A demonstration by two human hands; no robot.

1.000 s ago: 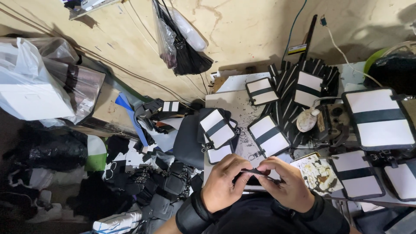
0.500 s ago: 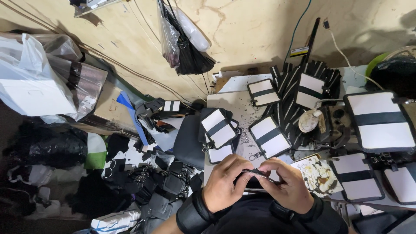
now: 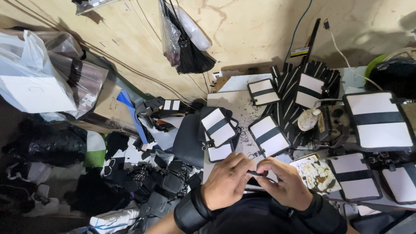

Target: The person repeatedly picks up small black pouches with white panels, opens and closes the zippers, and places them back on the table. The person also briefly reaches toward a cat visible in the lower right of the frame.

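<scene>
Black strap piece [image 3: 255, 174], small and dark, sits pinched between both hands at the near edge of the bench [image 3: 229, 102]. The left hand [image 3: 225, 182] has its grip closed on the piece from the left; the right hand [image 3: 288, 186] has its grip closed on the other end. Just beyond the fingers lie white panels with black bands [image 3: 268, 136], and a speckled tray [image 3: 318, 175] lies beside the right hand.

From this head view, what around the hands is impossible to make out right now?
- Small dark piece pinched between left hand and right hand: mostly covered by fingers, its kind is unclear.
- Black item in the lap: hidden by both wrists, cut off by the bottom edge.
- White-and-black pouch: cut off by the right edge.
</scene>
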